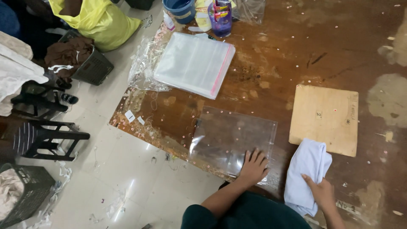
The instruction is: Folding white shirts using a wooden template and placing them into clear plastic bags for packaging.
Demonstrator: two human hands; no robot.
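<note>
My left hand lies flat, fingers apart, on the near edge of a clear plastic bag spread on the worn brown table. My right hand grips a folded pale blue cloth that rests on the table just right of the bag. A square wooden board sits beyond the cloth, its near corner touching the cloth's top.
A stack of clear bags with a pink seal strip lies at the table's far left. A purple container and blue bucket stand behind it. On the floor: yellow sack, dark baskets, black stool.
</note>
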